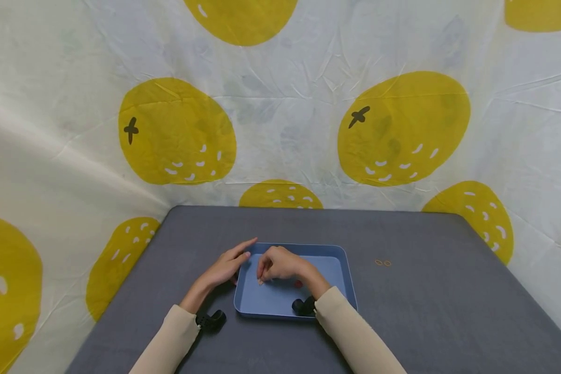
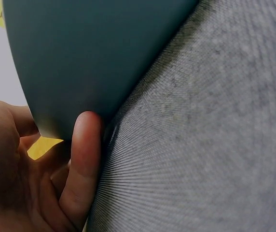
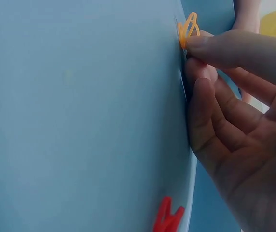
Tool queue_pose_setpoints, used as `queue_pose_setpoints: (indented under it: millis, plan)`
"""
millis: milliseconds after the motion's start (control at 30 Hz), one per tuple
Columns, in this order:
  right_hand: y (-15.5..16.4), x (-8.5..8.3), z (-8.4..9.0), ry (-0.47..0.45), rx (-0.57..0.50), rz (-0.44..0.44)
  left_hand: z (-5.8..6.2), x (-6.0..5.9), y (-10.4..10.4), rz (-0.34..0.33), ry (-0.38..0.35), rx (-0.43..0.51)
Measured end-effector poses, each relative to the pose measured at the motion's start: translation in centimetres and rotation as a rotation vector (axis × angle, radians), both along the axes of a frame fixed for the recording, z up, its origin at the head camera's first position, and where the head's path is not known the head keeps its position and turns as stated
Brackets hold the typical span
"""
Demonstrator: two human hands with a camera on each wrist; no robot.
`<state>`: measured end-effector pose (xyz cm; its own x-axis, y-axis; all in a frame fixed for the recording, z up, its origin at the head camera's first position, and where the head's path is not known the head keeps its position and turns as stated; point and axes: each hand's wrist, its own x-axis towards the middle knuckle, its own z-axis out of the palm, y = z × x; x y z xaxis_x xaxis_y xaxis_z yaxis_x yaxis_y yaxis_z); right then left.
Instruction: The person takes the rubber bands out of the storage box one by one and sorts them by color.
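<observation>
A shallow blue tray lies on the grey table. My right hand is inside it, at the left part, pinching an orange rubber band between thumb and fingertips. The band stands up in thin loops right at the tray floor. Nearer the right wrist, a small red looped piece rests on the tray floor. My left hand lies along the tray's left rim, its fingers extended. Close up, one of its fingers touches the outside of the tray wall near the tabletop.
To the right of the tray, two orange rings lie side by side on the grey tabletop. A white curtain with yellow fruit prints hangs behind the table and along its sides.
</observation>
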<state>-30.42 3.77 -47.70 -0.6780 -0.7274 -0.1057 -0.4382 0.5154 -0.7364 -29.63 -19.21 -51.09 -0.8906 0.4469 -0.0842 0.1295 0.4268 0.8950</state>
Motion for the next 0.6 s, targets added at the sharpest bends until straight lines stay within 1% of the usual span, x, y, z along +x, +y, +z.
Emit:
queue_pose_setpoints:
  millis: [233, 600]
  plan:
    - [-0.03, -0.19, -0.13, 0.037, -0.005, -0.025, -0.27, -0.07, -0.12, -0.011, 0.007, 0.007]
    - [-0.12, -0.07, -0.56, 0.018, -0.02, -0.04, -0.87, -0.07, -0.29, -0.005, 0.022, 0.005]
